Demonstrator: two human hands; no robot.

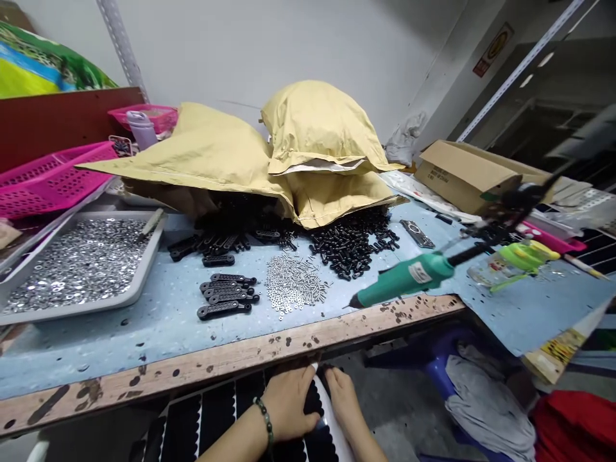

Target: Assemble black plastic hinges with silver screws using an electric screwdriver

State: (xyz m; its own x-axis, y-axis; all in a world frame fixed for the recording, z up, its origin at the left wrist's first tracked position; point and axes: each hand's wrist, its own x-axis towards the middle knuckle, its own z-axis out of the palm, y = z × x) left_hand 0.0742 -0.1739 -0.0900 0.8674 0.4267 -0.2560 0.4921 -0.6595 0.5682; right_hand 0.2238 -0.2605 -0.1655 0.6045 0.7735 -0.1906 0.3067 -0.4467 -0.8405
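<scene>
Below the table's front edge, my left hand [289, 401], with a beaded bracelet at the wrist, is closed over black material with white scalloped stripes [216, 417]. Its thumb lies on top, while the other fingertips are partly hidden. Beside it, my right hand [344, 394] is closed at the white border of the same material, its fingers curled and partly out of sight. Above my hands on the table are a pile of small silver metal pieces [293, 282], a row of black handle-shaped parts [227, 296] and a green electric screwdriver [404, 280], its tip pointing left.
A grey tray of metal washers [156, 253] stands on the left near a pink basket [62, 179]. Large yellow paper sacks [317, 128] rest behind heaps of small black parts [346, 244]. A bottle with a green lid [510, 263] and a cardboard box [464, 176] are on the right.
</scene>
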